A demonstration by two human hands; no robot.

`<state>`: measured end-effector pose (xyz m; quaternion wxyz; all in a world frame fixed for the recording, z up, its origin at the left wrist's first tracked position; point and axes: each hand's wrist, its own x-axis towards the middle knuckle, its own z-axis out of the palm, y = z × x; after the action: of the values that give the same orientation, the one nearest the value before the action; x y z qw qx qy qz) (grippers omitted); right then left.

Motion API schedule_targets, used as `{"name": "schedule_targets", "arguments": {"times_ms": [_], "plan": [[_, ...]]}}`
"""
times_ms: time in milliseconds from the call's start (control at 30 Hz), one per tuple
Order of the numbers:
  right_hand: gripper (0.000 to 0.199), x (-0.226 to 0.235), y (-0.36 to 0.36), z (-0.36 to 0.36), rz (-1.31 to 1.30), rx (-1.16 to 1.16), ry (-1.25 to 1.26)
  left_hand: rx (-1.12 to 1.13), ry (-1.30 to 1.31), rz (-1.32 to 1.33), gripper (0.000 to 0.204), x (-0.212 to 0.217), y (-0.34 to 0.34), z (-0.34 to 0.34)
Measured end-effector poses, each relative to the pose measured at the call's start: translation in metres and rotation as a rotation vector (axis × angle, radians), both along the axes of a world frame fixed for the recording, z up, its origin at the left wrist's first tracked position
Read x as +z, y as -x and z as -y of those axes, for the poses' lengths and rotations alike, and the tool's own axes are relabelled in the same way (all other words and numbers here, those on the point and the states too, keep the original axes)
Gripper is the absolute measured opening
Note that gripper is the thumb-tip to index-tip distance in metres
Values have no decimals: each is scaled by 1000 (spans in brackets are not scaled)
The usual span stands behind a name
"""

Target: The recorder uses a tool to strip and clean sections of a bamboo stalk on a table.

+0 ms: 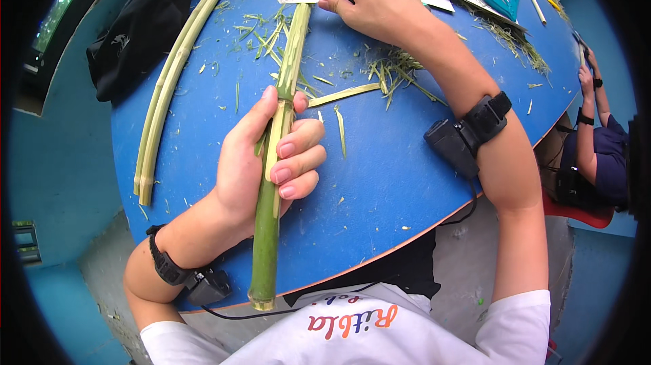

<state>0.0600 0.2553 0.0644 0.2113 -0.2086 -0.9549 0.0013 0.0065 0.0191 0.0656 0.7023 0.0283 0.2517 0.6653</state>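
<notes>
We see colourful lettering on the shirt, bottom centre. Upper left, the bag shows us a pale logo.

Head-worn fisheye — downward, close over hands and blue table

Black fabric lies at left, a co-worker at right.

Poles lie on the table left of the stalk, a bag further left.
</notes>
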Motion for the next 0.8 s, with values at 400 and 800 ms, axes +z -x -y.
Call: {"name": "schedule_targets", "arguments": {"times_ms": [400, 800], "plan": [[52, 8, -10, -4, -32, -75, 278, -68, -8, -105, 31, -2, -2, 0], [46, 5, -10, -4, 68, 84, 189, -402, 232, -1911, 39, 32, 10, -3]]}}
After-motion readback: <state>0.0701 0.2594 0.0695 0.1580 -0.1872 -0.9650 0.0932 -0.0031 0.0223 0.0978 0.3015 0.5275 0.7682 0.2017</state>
